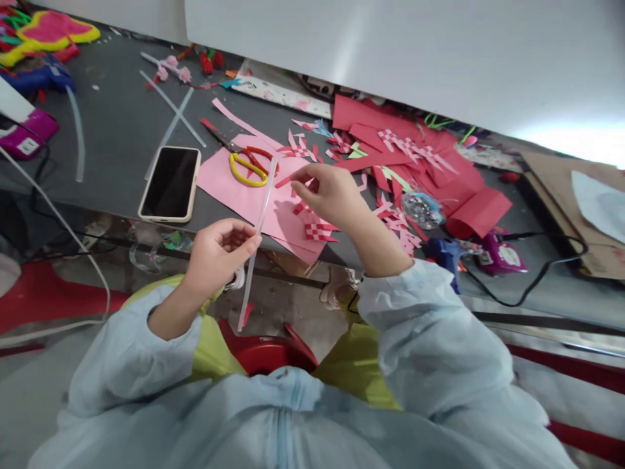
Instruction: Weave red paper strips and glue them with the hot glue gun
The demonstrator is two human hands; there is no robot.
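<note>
A long translucent glue stick is pinched between the thumb and fingers of my left hand. It slants across the table's front edge, its lower end hanging below. To its right, my right hand is closed, with a short red paper strip poking out at the fingertips. Under both lies a pink paper sheet. Scissors with yellow and red handles rest on it. A red-and-pink woven paper piece lies below my right hand, which partly covers the pieces around it.
A phone lies left of the pink sheet, near two crossed glue sticks. Red paper sheets and woven scraps spread to the right. Blue glue guns with cords sit at both sides. A cardboard box stands far right.
</note>
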